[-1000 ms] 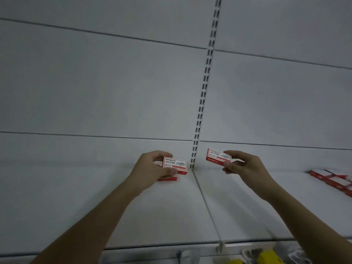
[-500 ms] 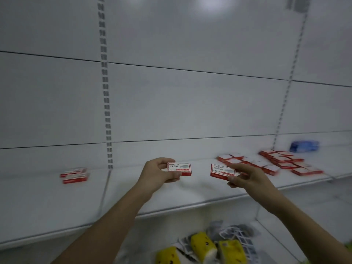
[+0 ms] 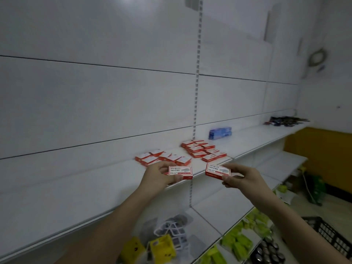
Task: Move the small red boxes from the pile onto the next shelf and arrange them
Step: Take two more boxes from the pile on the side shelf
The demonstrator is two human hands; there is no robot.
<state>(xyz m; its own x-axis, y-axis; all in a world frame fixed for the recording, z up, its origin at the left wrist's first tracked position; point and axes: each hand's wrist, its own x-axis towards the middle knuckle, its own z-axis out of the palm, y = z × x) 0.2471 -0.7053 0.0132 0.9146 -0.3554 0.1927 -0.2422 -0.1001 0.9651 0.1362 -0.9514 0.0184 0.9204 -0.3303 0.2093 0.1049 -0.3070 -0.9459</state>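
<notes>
**Two boxes in hand, pile on the shelf just beyond**

The person stands facing a white shelf (image 3: 80, 195) with both arms extended. The left hand (image 3: 159, 176) holds one small red box (image 3: 181, 172) flat, label up, thumb at its near edge and fingers curled behind the far one. The right hand (image 3: 241, 178) pinches a second red box (image 3: 217, 171) by its right end, thumb under and fingers over the top. Both grips are closed on their boxes; neither box touches the shelf, and the two are held near each other but apart.

The pile (image 3: 163, 158) lies loose on the shelf just beyond the left hand. A second group of red boxes (image 3: 203, 150) lies further right, past the upright slotted rail (image 3: 196, 103), with a blue box (image 3: 220, 132) beyond it near the back panel. Which group counts as arranged cannot be settled from here.

Handling assessment: the boxes appear to be thin printed card, stiff enough to keep shape and light enough for a finger pinch. The coating may be slick, so a hold across the short ends or long edges looks safer than on the broad faces. Hard squeezing could dent the card. They are flat and should stack square.

Lower shelves carry yellow items (image 3: 162, 249) and green items (image 3: 237, 242).
</notes>
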